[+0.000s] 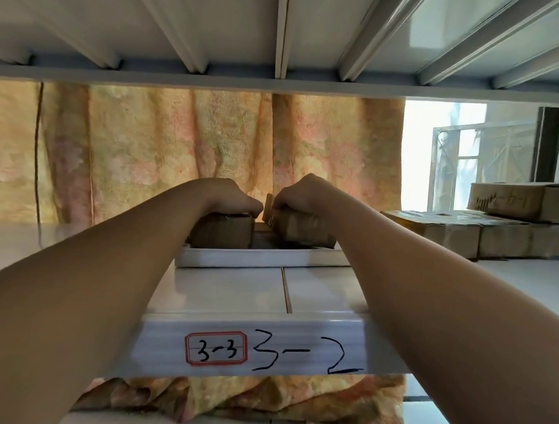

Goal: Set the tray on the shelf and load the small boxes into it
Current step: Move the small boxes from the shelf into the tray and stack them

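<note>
A white tray [260,258] lies on the white shelf [231,292], its near rim facing me. Small brown cardboard boxes stand inside it. My left hand [231,197] grips the top of the left box [223,233], fingers curled over it. On the other side, my right hand [301,193] holds the right box [306,233], which sits tilted. A thin piece of cardboard [268,208] sticks up between the two hands. Whether the right box touches the tray floor I cannot tell.
Larger cardboard boxes [461,231] are stacked on the shelf at the right. A yellow patterned curtain [166,150] hangs behind. The upper shelf's underside [278,37] is close overhead. The shelf's front beam [251,344] carries the labels "3-3" and "3-2".
</note>
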The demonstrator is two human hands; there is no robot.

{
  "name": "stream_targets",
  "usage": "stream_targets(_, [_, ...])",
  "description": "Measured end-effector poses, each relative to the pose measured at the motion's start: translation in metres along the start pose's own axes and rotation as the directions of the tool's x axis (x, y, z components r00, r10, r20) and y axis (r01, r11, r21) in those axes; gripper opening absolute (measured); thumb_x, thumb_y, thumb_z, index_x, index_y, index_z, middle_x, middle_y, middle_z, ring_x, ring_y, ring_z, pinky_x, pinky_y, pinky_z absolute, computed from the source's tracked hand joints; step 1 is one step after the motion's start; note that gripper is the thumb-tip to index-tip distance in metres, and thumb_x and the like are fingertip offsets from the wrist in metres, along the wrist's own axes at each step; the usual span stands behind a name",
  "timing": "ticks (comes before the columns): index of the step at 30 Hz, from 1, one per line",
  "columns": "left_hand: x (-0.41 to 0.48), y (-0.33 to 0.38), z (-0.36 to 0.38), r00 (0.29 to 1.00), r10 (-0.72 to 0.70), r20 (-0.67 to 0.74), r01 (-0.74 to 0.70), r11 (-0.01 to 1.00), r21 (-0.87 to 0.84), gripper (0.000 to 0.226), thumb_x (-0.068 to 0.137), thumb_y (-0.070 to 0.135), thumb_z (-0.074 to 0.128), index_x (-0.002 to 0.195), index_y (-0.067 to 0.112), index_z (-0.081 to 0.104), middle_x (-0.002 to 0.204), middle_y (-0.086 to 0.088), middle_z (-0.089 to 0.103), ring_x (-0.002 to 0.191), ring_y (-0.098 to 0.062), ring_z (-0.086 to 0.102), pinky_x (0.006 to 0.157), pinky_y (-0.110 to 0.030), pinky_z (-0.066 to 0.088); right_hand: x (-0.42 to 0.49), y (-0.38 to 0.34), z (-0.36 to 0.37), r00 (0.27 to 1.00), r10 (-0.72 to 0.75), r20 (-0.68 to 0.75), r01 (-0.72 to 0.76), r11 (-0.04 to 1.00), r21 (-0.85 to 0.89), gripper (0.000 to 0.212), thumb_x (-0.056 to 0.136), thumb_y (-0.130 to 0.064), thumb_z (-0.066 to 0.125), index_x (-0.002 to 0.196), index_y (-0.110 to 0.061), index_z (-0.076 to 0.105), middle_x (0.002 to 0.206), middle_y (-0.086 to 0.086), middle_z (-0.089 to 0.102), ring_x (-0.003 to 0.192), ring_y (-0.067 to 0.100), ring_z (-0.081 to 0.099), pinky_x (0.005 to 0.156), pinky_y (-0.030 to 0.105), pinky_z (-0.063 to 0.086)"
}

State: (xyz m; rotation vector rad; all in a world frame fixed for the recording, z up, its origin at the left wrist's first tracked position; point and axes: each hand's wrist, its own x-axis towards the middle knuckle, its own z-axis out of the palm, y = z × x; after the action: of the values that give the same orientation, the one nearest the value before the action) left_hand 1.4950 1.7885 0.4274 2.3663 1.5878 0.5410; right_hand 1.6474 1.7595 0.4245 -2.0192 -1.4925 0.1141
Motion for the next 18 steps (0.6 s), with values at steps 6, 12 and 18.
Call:
stream_targets(6, [-0.006,0.002,-0.001,0.999,0.028,-0.039,-0.030,0.997,-0.068,0.047,0.077,0.050,0.062,0.096,0.007,0.069,0.097,-0.013,0.067,0.088,-0.025,0.062,0.073,-0.032,0.045,-0.010,-0.008,0.001,0.996,-0.012,-0.092,0.015,0.999,0.038,0.046,0.053,-0.047,0.064,0.089,-0.019,0.059,0.093,0.006,0.064,0.094,0.030,0.061,0.083,0.041,0.053])
stream_targets(12, [-0.009,-0.002,-0.001,1.000,-0.008,0.013,0.009,0.999,-0.049,0.044,0.079,0.049,0.060,0.098,0.009,0.066,0.099,-0.013,0.064,0.095,-0.028,0.062,0.080,-0.034,0.048,-0.017,-0.009,0.002,0.997,-0.005,-0.077,0.007,1.000,0.027,0.050,0.055,-0.045,0.064,0.097,-0.018,0.057,0.094,0.007,0.062,0.095,0.030,0.060,0.086,0.043,0.051])
stream_targets(18, [-0.006,-0.004,0.001,0.998,0.018,-0.063,-0.020,1.000,-0.020,0.040,0.079,0.046,0.059,0.084,0.007,0.065,0.091,-0.013,0.063,0.084,-0.026,0.060,0.074,-0.031,0.045,-0.023,-0.009,-0.001,0.998,0.016,-0.057,-0.016,1.000,0.006,0.050,0.055,-0.046,0.063,0.096,-0.018,0.057,0.097,0.007,0.062,0.096,0.030,0.060,0.086,0.042,0.051])
